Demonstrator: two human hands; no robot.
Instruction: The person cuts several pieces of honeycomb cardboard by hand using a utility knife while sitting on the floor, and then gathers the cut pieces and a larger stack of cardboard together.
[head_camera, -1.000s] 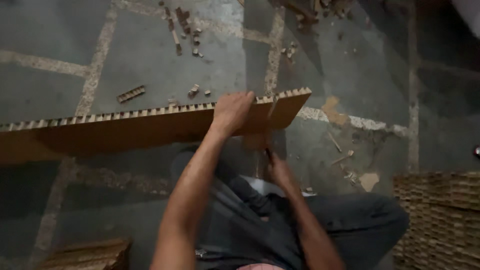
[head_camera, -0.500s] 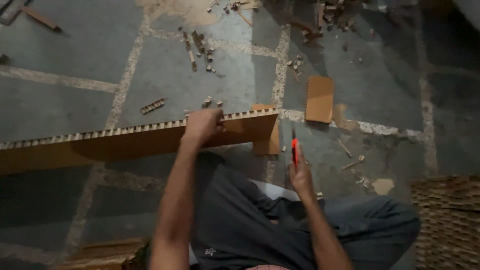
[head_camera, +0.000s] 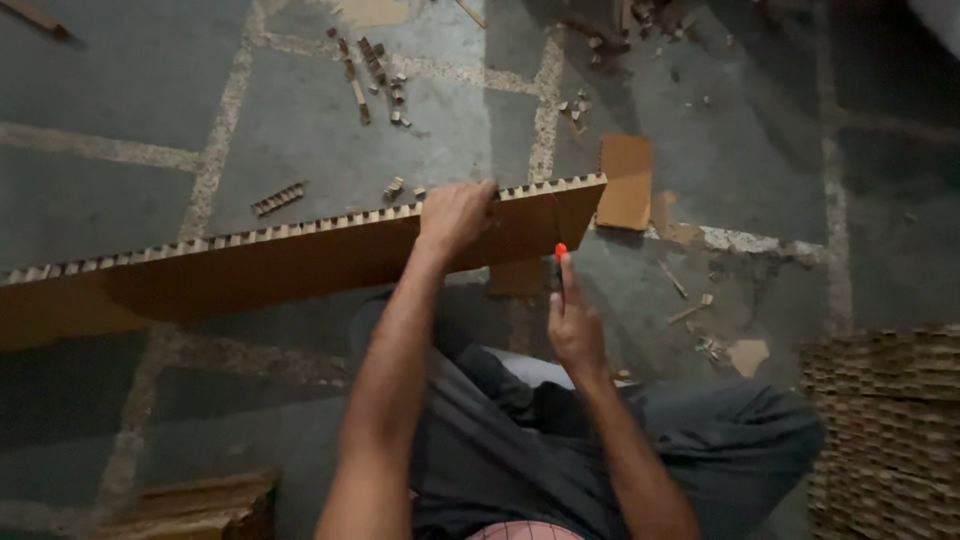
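Two hands: left (head_camera: 455, 215) clamped on honeycomb-edged cardboard plank (head_camera: 270, 265), right (head_camera: 575, 325) pinching slim orange-tipped cutter (head_camera: 560, 270)

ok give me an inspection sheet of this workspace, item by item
surface: grey stone floor with pale joint lines.
job's things: long honeycomb cardboard strip on edge; red-tipped cutter.
clutter: cardboard offcuts scattered; flat brown cardboard piece beyond the strip's end.
grippers: left hand grips the strip's top edge; right hand holds the cutter upright, just off the strip.
cables: nothing seen.
surroundings: stacked honeycomb cardboard at right; another cardboard stack at lower left.
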